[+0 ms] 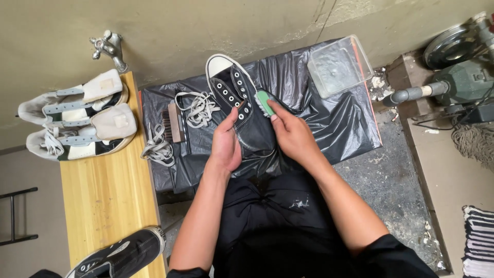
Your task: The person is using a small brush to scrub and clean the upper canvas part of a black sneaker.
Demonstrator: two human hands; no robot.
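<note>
A black high-top sneaker (234,90) with a white toe cap and no laces lies on a surface covered by a black plastic sheet (339,121). My left hand (226,144) grips the sneaker's ankle part from the left. My right hand (290,134) holds a small green brush (265,102) against the sneaker's right side, near the eyelets.
Loose grey laces (198,108) and a brown wooden brush (174,122) lie on the sheet's left part. A clear plastic tub (339,64) stands at its far right. A wooden bench (108,190) holds two white shoes (77,116) and another black sneaker (121,255). A metal tap (109,47) juts from the wall.
</note>
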